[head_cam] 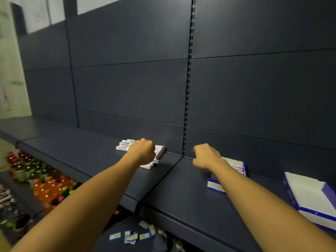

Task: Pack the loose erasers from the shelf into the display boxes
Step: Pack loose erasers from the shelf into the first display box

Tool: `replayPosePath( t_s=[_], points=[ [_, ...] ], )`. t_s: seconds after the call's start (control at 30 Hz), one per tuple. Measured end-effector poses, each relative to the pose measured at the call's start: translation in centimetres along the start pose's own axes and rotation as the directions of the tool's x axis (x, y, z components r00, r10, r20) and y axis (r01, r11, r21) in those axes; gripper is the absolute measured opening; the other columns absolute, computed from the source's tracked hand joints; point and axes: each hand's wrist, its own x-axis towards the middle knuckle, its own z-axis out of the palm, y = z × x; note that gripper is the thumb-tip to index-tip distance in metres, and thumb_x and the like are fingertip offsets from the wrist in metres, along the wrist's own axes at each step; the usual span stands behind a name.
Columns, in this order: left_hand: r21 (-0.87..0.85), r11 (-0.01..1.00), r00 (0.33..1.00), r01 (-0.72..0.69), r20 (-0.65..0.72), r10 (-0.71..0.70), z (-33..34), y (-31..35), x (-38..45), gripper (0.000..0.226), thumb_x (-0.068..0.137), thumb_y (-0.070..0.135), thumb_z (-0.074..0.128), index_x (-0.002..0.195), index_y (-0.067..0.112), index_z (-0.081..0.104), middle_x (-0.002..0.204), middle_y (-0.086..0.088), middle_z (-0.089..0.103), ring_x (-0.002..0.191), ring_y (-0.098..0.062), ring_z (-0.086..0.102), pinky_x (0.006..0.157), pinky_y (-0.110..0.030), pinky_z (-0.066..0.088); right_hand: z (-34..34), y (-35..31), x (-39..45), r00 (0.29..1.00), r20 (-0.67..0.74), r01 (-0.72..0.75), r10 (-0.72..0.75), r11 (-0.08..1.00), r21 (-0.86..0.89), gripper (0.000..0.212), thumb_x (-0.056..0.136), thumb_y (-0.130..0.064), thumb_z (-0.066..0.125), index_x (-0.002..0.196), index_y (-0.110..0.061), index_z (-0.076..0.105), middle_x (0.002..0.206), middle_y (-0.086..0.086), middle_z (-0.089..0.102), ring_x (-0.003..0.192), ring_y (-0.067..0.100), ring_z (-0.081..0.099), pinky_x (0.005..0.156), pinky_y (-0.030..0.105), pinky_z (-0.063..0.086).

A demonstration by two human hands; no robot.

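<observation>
Erasers [127, 144], loose in their white sleeves, are lying in a ragged pile at the middle of the frame, against the dark back panel [131, 84] of the shelf [76, 157]. The left hand [142, 151] is hovering over that pile with fingers curled under; whether it is already gripping any eraser cannot be told, since the knuckles are hiding the fingertips. The right hand [206, 156] is curling loosely right of centre, just left of the near display box [234, 165], and appears to be holding nothing. A second display box [309, 193] is sitting at the right edge. Judging from this, the gathering step is under way, and doing it well probably means squaring several erasers into one aligned stack, pinching them by the long sides, and using the right hand to steady the near box while they are being slid in flat.
</observation>
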Motion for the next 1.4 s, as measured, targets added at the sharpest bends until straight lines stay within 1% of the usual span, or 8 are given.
replayPosePath(
  t_s=[0.23, 0.4, 0.53, 0.67, 0.8, 0.93, 1.07, 1.4],
  points=[
    [0.023, 0.999, 0.999, 0.045, -0.003, -0.045, -0.5, -8.4, -2.8, 0.024, 0.092, 0.018, 0.053, 0.105, 0.012, 0.071, 0.115, -0.009, 0.066, 0.098, -0.032, 0.064, 0.081, -0.039, 0.056, 0.7, -8.6, 0.9, 1.0, 0.02, 0.015, -0.015, 1.0, -0.012, 0.02, 0.087, -0.013, 0.054, 0.105, -0.011, 0.061, 0.101, 0.007, 0.062, 0.083, 0.025, 0.058, 0.06, 0.028, 0.042],
    [0.01, 0.999, 0.999, 0.044, 0.024, -0.044, -0.8, -15.2, -4.4, 0.025, 0.094, 0.023, 0.052, 0.109, 0.013, 0.07, 0.112, -0.008, 0.066, 0.094, -0.03, 0.065, 0.082, -0.041, 0.058, 1.6, -15.3, 1.2, 1.0, 0.005, 0.029, -0.029, 1.0, 0.011, 0.013, 0.085, -0.017, 0.055, 0.098, -0.015, 0.059, 0.104, 0.007, 0.063, 0.088, 0.027, 0.06, 0.065, 0.029, 0.044],
    [0.011, 1.0, 0.999, 0.015, 0.036, -0.016, -1.0, -19.6, -5.2, 0.026, 0.094, 0.021, 0.05, 0.106, 0.012, 0.071, 0.109, -0.008, 0.066, 0.09, -0.03, 0.065, 0.079, -0.041, 0.06, 2.3, -19.7, 1.3, 1.0, -0.012, 0.021, -0.021, 0.999, 0.033, 0.005, 0.084, -0.015, 0.055, 0.086, -0.017, 0.051, 0.094, 0.004, 0.056, 0.08, 0.025, 0.054, 0.057, 0.025, 0.038],
    [-0.002, 1.0, 0.999, 0.0, 0.051, 0.001, -0.8, -23.0, -5.2, 0.027, 0.094, 0.02, 0.049, 0.106, 0.013, 0.073, 0.107, -0.008, 0.068, 0.088, -0.03, 0.065, 0.074, -0.037, 0.059, 2.7, -22.8, 1.6, 1.0, -0.025, 0.003, -0.002, 0.999, 0.042, 0.02, 0.085, -0.019, 0.059, 0.105, -0.016, 0.061, 0.106, 0.005, 0.061, 0.09, 0.025, 0.06, 0.067, 0.029, 0.043],
    [-0.015, 0.999, 0.997, -0.038, 0.066, 0.039, 0.1, -24.8, -4.5, 0.026, 0.094, 0.019, 0.052, 0.107, 0.012, 0.073, 0.107, -0.008, 0.069, 0.09, -0.028, 0.066, 0.076, -0.038, 0.059, 2.9, -24.6, 2.2, 1.0, -0.027, 0.003, -0.002, 1.0, 0.031, 0.009, 0.083, -0.014, 0.058, 0.091, -0.017, 0.054, 0.1, 0.006, 0.06, 0.084, 0.027, 0.056, 0.066, 0.028, 0.042],
    [-0.039, 0.996, 0.995, -0.078, 0.062, 0.08, 1.3, -25.6, -2.8, 0.024, 0.096, 0.019, 0.054, 0.11, 0.012, 0.073, 0.108, -0.008, 0.069, 0.091, -0.026, 0.066, 0.079, -0.037, 0.059, 3.1, -25.2, 3.6, 0.999, -0.036, -0.01, 0.011, 0.999, 0.031, 0.024, 0.082, -0.012, 0.057, 0.105, -0.015, 0.062, 0.109, 0.006, 0.063, 0.086, 0.025, 0.06, 0.067, 0.03, 0.047],
    [-0.045, 0.994, 0.992, -0.1, 0.072, 0.103, 2.8, -25.8, -0.4, 0.024, 0.096, 0.016, 0.055, 0.112, 0.011, 0.072, 0.111, -0.009, 0.068, 0.093, -0.027, 0.066, 0.083, -0.039, 0.059, 3.9, -25.3, 6.0, 1.0, -0.018, -0.016, 0.017, 0.998, 0.059, 0.034, 0.083, -0.01, 0.057, 0.115, -0.016, 0.064, 0.114, 0.006, 0.064, 0.097, 0.027, 0.065, 0.077, 0.034, 0.056],
    [-0.038, 0.985, 0.982, -0.17, 0.075, 0.172, 4.2, -26.3, 6.8, 0.025, 0.092, 0.013, 0.054, 0.109, 0.01, 0.072, 0.109, -0.009, 0.069, 0.091, -0.028, 0.066, 0.081, -0.042, 0.06, 4.4, -25.3, 13.1, 0.999, -0.032, -0.005, 0.006, 0.999, 0.054, 0.033, 0.083, -0.009, 0.059, 0.114, -0.016, 0.066, 0.11, 0.006, 0.065, 0.094, 0.027, 0.065, 0.08, 0.041, 0.059]
  ],
)
